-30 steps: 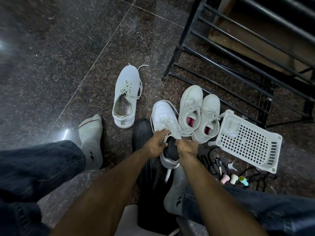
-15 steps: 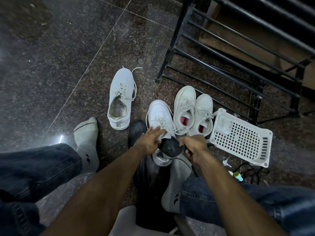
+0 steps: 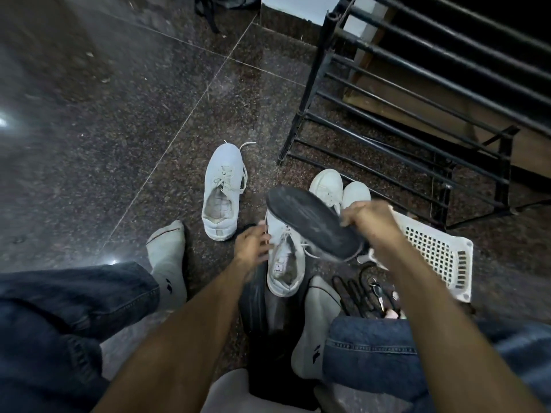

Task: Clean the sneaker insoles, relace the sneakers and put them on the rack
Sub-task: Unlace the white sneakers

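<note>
Right hand (image 3: pixel 368 217) grip clasps one insole (image 3: pixel 313 222); flat left hand (image 3: pixel 252 244) steadies one of four sneakers (image 3: pixel 284 260).

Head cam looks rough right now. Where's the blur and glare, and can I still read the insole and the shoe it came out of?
Head view: dim overall; glare spots on the polished dark stone floor at the left edge; left hand smeared by motion blur; dark foam insole in the right hand is sharp enough, scuffs visible; open white sneaker is readable; black metal rack bars bow from wide-angle distortion.
</note>
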`<state>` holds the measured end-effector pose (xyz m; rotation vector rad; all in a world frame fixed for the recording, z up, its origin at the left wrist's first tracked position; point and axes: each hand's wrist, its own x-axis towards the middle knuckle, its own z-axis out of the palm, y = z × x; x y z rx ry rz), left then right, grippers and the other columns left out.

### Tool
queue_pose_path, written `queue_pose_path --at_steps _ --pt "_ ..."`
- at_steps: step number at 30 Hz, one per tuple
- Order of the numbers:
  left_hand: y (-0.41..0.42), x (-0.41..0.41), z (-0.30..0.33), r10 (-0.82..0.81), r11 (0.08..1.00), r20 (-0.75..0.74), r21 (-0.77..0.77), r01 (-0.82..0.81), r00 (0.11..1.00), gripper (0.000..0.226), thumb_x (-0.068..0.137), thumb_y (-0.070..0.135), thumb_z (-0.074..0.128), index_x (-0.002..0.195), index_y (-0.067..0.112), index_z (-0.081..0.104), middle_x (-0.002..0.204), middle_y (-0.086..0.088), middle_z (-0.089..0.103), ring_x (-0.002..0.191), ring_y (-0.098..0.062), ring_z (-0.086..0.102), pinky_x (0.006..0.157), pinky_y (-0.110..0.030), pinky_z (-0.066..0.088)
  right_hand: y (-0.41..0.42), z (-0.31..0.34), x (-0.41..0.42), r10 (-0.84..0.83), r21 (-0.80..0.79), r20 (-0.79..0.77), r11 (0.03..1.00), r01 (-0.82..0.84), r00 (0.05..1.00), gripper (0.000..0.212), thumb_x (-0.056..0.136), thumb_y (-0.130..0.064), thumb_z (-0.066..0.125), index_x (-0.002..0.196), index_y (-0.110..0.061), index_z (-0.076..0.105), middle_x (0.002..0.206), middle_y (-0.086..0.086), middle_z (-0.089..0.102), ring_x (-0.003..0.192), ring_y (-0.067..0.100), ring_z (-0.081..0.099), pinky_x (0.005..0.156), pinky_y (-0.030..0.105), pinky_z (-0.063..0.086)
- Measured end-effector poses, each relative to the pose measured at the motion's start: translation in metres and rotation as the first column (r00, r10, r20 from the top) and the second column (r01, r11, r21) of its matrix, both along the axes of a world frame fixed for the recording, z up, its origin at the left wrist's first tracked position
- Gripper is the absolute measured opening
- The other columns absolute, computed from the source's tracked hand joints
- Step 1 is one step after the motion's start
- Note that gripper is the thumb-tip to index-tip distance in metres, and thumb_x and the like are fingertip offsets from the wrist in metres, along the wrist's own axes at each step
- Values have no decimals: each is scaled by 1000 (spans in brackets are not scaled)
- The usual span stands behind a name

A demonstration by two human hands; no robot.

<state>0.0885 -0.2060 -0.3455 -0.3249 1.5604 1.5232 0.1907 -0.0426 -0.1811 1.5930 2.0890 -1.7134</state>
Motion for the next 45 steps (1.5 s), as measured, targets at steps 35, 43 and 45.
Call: queue_pose_path --at_steps 35,43,45 --pt "-43 15 -38 39 972 130 -234 -7 991 20 88 0 58 94 16 67 86 -6 71 75 -21 67 56 -26 51 -104 -180 5 240 99 299 955 -280 924 27 83 -46 62 98 -24 61 97 -1 64 92 24 62 81 38 51" --pt "-62 33 -54 -160 762 -206 -647 -12 965 36 88 44 62 109 15 65 104 -4 66 103 -30 62 87 -33 46 -106 -187 34 189 22 352 977 -210 917 30 84 -25 61 63 -21 41 72 2 56 76 27 58 66 33 43" --pt "-67 35 -61 -290 672 -175 -737 70 941 47 85 45 64 119 13 57 119 -11 62 112 -34 59 95 -41 48 -102 -187 37 208 59 395 966 -250 895 25 85 -27 60 68 -21 43 79 5 62 81 30 61 67 32 44"
